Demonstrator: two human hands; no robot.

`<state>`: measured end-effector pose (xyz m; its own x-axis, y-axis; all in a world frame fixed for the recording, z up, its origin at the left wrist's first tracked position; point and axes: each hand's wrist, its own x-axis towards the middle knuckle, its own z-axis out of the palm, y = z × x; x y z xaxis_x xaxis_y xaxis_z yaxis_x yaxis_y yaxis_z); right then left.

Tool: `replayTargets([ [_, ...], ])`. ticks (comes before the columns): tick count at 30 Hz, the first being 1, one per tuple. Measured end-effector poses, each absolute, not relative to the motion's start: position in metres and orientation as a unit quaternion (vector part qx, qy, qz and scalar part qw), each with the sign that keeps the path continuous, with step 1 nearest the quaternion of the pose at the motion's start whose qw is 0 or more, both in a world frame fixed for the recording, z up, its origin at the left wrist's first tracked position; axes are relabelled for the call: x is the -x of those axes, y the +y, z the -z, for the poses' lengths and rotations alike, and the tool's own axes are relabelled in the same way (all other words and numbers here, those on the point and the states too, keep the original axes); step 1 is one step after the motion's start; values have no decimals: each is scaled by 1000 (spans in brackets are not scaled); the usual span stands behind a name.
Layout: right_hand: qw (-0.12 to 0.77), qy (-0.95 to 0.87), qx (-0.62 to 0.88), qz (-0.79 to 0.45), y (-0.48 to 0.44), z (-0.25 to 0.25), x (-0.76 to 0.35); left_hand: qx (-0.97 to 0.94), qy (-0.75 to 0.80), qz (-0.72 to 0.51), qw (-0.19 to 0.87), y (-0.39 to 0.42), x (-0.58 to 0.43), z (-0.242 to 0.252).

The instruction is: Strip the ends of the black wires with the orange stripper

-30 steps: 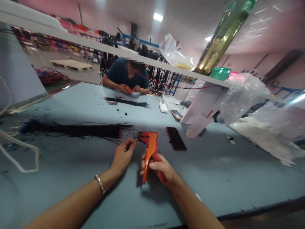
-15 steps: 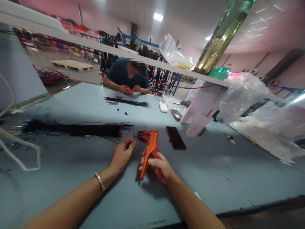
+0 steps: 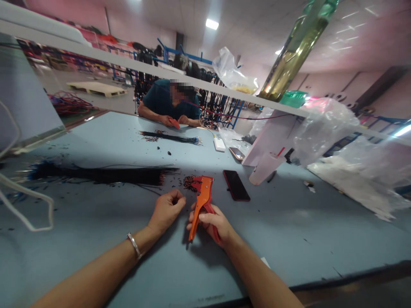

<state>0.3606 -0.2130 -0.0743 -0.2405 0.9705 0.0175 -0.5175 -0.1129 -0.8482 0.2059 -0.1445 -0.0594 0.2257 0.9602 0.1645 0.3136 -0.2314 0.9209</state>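
A blue-grey table [image 3: 289, 231] carries a black wire bundle [image 3: 105, 174] at left, a dark phone [image 3: 236, 185] right, offcuts [image 3: 190, 182] between.

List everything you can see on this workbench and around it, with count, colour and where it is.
wire stripper: one, orange, in the right hand, head toward the scraps
wire bundle: one, black, left of centre on the table
wire scraps: small pile, dark, by the stripper's head
phone: one, dark red, right of the stripper
far wire bundle: one, black, before the co-worker
co-worker: one, dark shirt, across the table
table: one, blue
bracelet: one, silver, left wrist
left hand: fingers pinched together
right hand: grips the stripper's handles
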Motion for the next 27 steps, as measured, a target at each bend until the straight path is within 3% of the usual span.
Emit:
replayTargets([
  [14,539,-375,295,-695,-215,72,-361,-676,437,-407,433,-143,-205,62],
  [27,531,-378,296,-698,-214,74,-362,-694,449,-399,398,-145,-205,61],
])
